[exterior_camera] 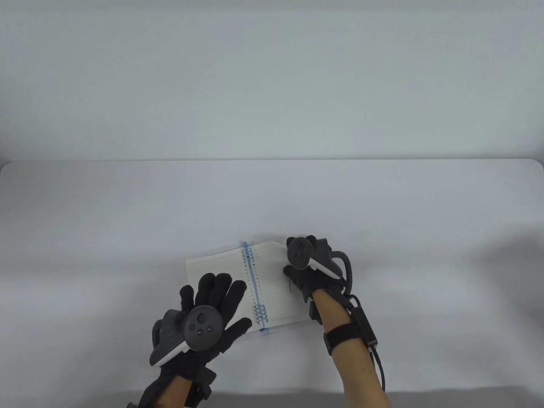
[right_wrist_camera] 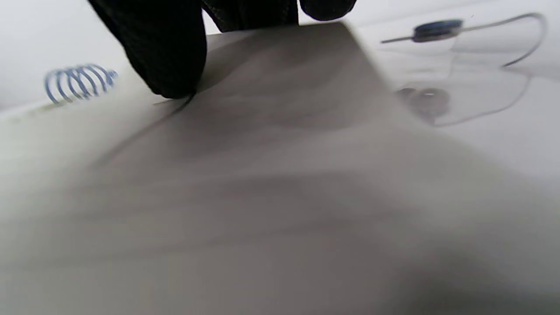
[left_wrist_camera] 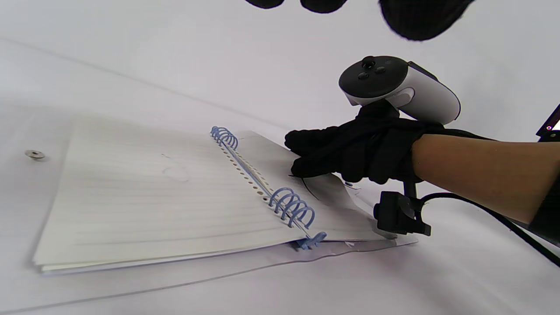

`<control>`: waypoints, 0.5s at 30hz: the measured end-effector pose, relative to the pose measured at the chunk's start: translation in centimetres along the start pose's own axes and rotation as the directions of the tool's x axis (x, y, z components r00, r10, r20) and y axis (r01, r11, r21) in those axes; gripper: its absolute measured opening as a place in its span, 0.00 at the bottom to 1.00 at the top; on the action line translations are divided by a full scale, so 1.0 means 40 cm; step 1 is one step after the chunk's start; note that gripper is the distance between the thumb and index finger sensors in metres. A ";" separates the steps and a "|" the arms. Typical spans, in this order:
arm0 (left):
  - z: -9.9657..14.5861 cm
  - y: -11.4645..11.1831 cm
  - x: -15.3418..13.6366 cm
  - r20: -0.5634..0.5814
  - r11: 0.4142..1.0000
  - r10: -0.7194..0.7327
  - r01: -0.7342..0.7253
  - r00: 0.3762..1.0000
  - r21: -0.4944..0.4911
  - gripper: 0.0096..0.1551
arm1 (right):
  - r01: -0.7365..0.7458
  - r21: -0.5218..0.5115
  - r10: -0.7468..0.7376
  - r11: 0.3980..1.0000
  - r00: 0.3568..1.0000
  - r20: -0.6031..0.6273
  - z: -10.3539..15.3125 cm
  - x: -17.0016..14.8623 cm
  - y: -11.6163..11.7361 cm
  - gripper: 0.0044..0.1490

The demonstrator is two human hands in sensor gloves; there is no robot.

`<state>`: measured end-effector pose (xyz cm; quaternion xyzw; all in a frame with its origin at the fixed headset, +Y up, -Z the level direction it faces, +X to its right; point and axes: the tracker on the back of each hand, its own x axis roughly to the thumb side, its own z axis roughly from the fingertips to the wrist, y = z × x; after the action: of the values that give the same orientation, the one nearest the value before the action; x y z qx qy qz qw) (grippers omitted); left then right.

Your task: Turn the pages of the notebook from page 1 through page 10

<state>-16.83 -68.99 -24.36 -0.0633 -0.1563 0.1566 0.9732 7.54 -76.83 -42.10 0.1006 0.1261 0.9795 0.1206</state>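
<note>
A lined notebook [exterior_camera: 221, 263] with a blue spiral binding [exterior_camera: 254, 289] lies open on the white table [exterior_camera: 127, 204]. My left hand [exterior_camera: 212, 293] is spread open over the lower left page; I cannot tell whether it presses down. Its fingertips [left_wrist_camera: 415, 17] hang in at the top of the left wrist view. My right hand [exterior_camera: 293, 276] has its fingers curled on the right page [exterior_camera: 272, 272], whose outer edge [left_wrist_camera: 337, 186] bends up under them. In the right wrist view a gloved finger [right_wrist_camera: 166, 57] sits on the raised page [right_wrist_camera: 280, 175], with the spiral [right_wrist_camera: 78, 81] behind it.
The notebook's clear plastic cover [left_wrist_camera: 175, 280] sticks out under the pages, with a metal snap [left_wrist_camera: 34, 153] on the left and a snap tab [right_wrist_camera: 433, 28] on the right. A cable [exterior_camera: 378, 361] runs along my right forearm. A white wall [exterior_camera: 272, 85] rises behind the table.
</note>
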 end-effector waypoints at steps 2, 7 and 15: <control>0.000 -0.001 0.000 0.002 1.000 -0.001 0.001 1.000 -0.001 0.47 | 0.118 0.010 -0.118 0.993 0.993 0.017 0.002 0.000 -0.012 0.48; -0.001 0.000 0.001 0.006 1.000 0.002 -0.002 1.000 -0.005 0.47 | 0.277 0.072 -0.281 0.958 0.959 0.050 0.009 0.008 -0.040 0.47; 0.000 0.000 0.002 0.017 1.000 0.003 -0.003 1.000 0.002 0.47 | 0.531 0.128 -0.540 0.838 0.840 0.051 0.035 0.006 -0.065 0.56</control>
<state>-16.77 -68.95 -24.34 -0.0611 -0.1642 0.1587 0.9717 8.19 -74.01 -41.44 0.1095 0.1971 0.8931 0.3892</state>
